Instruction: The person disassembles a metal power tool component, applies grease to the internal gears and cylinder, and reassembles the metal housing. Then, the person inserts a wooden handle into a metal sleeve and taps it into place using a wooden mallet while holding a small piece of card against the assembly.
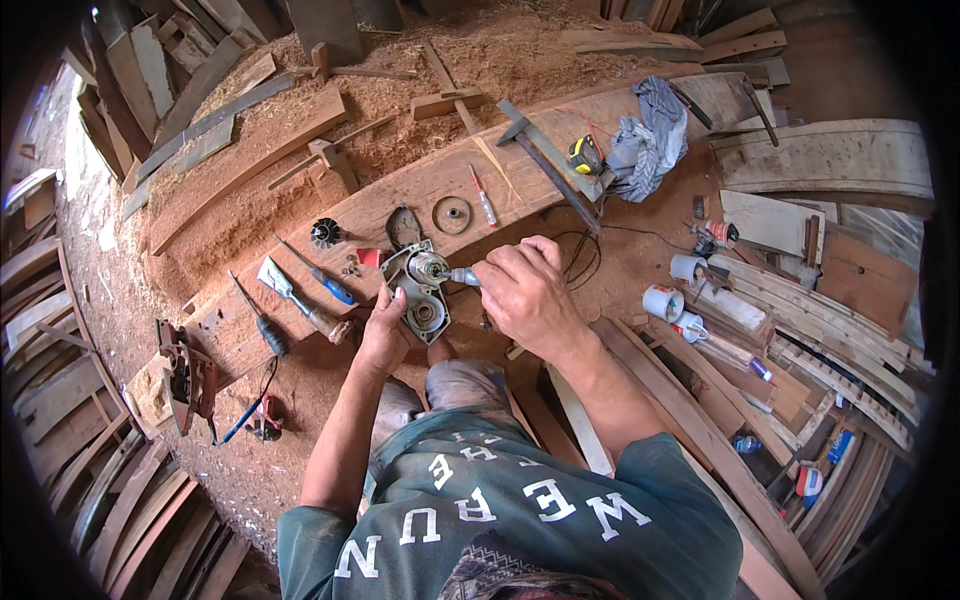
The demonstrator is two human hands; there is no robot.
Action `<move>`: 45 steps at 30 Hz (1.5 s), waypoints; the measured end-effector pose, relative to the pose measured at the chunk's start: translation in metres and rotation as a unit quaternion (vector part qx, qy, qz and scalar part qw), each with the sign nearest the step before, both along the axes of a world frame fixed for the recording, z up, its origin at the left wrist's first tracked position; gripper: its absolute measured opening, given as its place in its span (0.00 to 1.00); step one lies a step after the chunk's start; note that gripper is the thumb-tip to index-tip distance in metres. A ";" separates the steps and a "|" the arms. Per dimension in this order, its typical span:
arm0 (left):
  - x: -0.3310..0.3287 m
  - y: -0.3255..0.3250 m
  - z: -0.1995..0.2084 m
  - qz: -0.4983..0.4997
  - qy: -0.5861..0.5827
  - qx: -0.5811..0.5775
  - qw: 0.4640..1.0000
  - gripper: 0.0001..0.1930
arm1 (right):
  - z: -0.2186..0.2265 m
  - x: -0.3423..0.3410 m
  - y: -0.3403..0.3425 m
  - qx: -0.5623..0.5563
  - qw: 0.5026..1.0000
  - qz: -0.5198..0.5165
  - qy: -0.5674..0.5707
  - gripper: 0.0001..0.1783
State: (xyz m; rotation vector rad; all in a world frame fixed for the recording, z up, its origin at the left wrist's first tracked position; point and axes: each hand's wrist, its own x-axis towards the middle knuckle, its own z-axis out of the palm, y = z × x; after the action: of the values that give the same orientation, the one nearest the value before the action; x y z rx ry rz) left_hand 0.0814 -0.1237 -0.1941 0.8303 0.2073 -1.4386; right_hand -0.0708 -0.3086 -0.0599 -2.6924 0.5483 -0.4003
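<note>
My left hand [383, 336] grips the lower left side of a silver metal gear housing [424, 312], which has a round bearing seat at each end. My right hand [527, 292] is closed on a tool with a translucent bluish handle [462, 276], perhaps a screwdriver. Its tip points into the upper round part of the housing and is too small to make out. Beside the housing on the plank [380, 215] lie a black fan wheel [325, 233], a dark ring-shaped part [404, 228], a round metal disc [452, 214] and a few small dark pieces.
Left along the plank lie a blue-handled screwdriver [333, 288], a chisel [285, 287] and a dark-handled screwdriver [268, 333]. Toward its right end are a slim screwdriver [484, 197], a tape measure [586, 155] and a grey cloth [655, 130]. Sawdust [250, 180] and stacked boards surround it.
</note>
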 end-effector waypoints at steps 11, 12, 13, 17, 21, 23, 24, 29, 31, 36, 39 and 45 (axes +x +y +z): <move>-0.004 -0.005 -0.005 -0.022 -0.029 0.005 0.999 0.26 | -0.113 -0.020 -0.059 0.234 0.924 -0.276 -0.125 0.12; -0.005 -0.002 -0.008 -0.025 -0.030 0.014 0.999 0.25 | -0.137 -0.019 -0.072 0.282 0.889 -0.332 -0.138 0.13; -0.006 0.001 -0.013 -0.028 -0.032 0.022 0.999 0.25 | -0.154 -0.017 -0.083 0.303 0.871 -0.341 -0.183 0.14; -0.013 0.004 -0.017 -0.035 -0.014 0.026 0.999 0.25 | -0.230 -0.025 -0.132 0.241 0.869 -0.388 -0.191 0.16; -0.022 0.006 -0.024 -0.040 -0.011 0.029 0.999 0.25 | -0.256 -0.022 -0.144 0.217 0.887 -0.378 -0.152 0.15; -0.027 0.006 -0.027 -0.042 -0.004 0.024 0.999 0.25 | -0.263 -0.023 -0.143 0.194 0.901 -0.363 -0.138 0.15; -0.029 0.005 -0.031 -0.048 -0.001 0.022 0.999 0.26 | -0.266 -0.025 -0.143 0.182 0.907 -0.357 -0.132 0.15; -0.043 -0.004 -0.039 -0.047 0.010 0.022 0.999 0.25 | -0.254 -0.023 -0.137 0.164 0.917 -0.343 -0.117 0.18; -0.045 -0.009 -0.042 -0.054 0.016 0.019 0.998 0.24 | -0.252 -0.026 -0.139 0.178 0.917 -0.343 -0.098 0.24; -0.049 -0.022 -0.044 -0.051 0.015 0.015 0.998 0.24 | -0.226 -0.038 -0.117 0.164 0.904 -0.372 -0.130 0.33; -0.053 -0.033 -0.045 -0.041 0.034 0.016 0.998 0.25 | -0.202 -0.053 -0.078 0.326 0.849 -0.392 -0.135 0.36; -0.058 -0.067 -0.064 -0.005 0.055 -0.017 0.998 0.26 | -0.106 -0.040 0.002 0.398 0.885 -0.226 0.084 0.66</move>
State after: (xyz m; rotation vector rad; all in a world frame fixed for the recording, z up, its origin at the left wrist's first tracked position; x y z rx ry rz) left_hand 0.0231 -0.1905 -0.2578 0.7248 0.2623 -1.4942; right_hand -0.1111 -0.3071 -0.1663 -1.7956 1.1136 -0.0221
